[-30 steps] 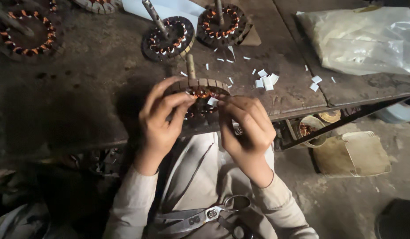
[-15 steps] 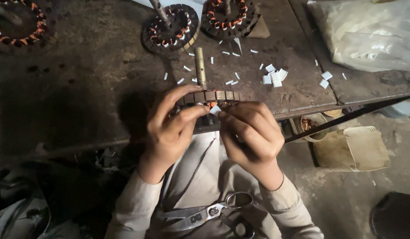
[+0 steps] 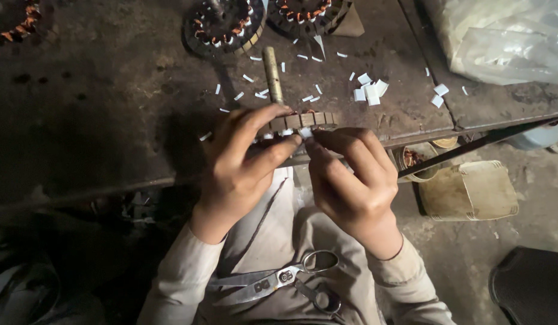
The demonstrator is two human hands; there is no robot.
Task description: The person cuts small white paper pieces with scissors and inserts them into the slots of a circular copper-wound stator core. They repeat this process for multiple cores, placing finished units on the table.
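My left hand (image 3: pixel 243 165) grips a round motor stator (image 3: pixel 300 120) with copper windings at the near edge of the dark workbench (image 3: pixel 110 120), tilted on its rim. My right hand (image 3: pixel 351 177) pinches a small white paper slip (image 3: pixel 305 132) against the stator's underside, fingertips meeting my left thumb. A metal shaft (image 3: pixel 271 73) sticks up behind the stator. Most of the stator is hidden by my fingers.
Two more wound stators (image 3: pixel 224 24) (image 3: pixel 309 13) lie at the back of the bench. White paper slips (image 3: pixel 369 90) are scattered around. A clear plastic bag (image 3: pixel 508 36) lies at right. Scissors (image 3: pixel 285 280) rest on my lap. A tan container (image 3: pixel 468 189) sits on the floor.
The view has moved closer and lower over my hands. The stator has tipped toward me, and both hands have closed in on its near rim with the paper slip.
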